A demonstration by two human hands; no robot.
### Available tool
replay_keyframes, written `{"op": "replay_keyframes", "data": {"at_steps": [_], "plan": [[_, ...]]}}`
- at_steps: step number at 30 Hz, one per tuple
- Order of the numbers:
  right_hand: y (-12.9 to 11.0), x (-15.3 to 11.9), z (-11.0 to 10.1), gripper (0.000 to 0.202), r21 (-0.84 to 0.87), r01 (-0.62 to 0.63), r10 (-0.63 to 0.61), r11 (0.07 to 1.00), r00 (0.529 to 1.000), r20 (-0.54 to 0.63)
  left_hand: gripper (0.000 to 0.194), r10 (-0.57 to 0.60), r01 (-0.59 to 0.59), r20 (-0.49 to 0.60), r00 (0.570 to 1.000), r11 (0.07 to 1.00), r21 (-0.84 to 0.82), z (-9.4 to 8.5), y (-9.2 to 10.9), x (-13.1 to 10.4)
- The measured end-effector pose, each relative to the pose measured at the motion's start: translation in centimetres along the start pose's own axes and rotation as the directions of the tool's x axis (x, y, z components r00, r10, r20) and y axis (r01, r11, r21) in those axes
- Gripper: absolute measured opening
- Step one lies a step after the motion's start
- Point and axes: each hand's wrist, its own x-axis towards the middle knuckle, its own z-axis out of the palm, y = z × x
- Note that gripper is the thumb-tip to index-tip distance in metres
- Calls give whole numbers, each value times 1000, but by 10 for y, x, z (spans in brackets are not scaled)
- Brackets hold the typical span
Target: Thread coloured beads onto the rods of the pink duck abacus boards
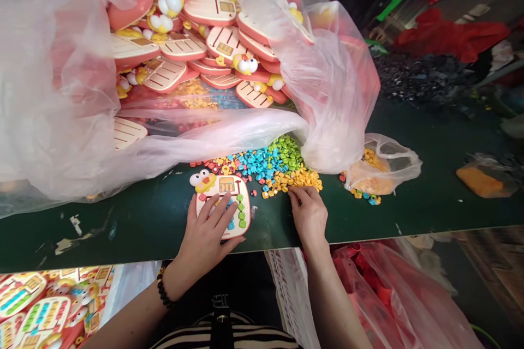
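Observation:
A cream toy board [213, 233] with a red rim and a yellow duck-like head with bulging white eyes lies on the green table. Green buttons line its right slot; blue and red ones show partly beneath my fingers. My left hand [208, 229] rests flat across the board, fingers spread, thumb near its lower edge. Just right of it, my right hand [309, 212] is closed in a pinch at the edge of the yellow buttons [292, 179]. Whatever is between those fingertips is hidden. Blue buttons [257, 163], green buttons [286, 152] and red buttons [215, 165] lie behind.
A large clear plastic bag [327, 103] full of similar toy boards [223, 43] spreads over the table's back. To the right sits a small bag [379, 174] of yellow pieces. Boards with buttons [45, 313] lie below at left; red items in plastic [393, 283] are below right.

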Motion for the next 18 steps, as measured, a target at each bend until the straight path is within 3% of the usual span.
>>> {"op": "replay_keyframes", "data": {"at_steps": [4, 7, 9, 11, 14, 18], "plan": [[0, 4, -4, 29, 51, -2, 3, 999, 1000, -7, 51, -19, 19, -13, 1000, 999, -29, 1, 0, 0], [-3, 6, -12, 26, 296, -117, 133, 948, 990, -36, 52, -20, 20, -8, 1000, 999, -25, 1, 0, 0], [-9, 5, -16, 25, 529, -238, 255, 814, 966, 43, 51, -14, 13, -1, 1000, 1000, -17, 1, 0, 0], [-19, 5, -15, 28, 716, -351, 305, 603, 931, 199, 51, -8, 8, 4, 1000, 1000, -10, 0, 0, -1], [-40, 6, -10, 31, 814, -470, 212, 342, 882, 420, 52, -1, 1, 6, 1000, 1000, -1, 0, 0, -4], [-68, 11, -2, 29, 790, -579, 35, 203, 810, 585, 52, -3, 3, 11, 1000, 1000, -4, 0, 0, -8]]}}
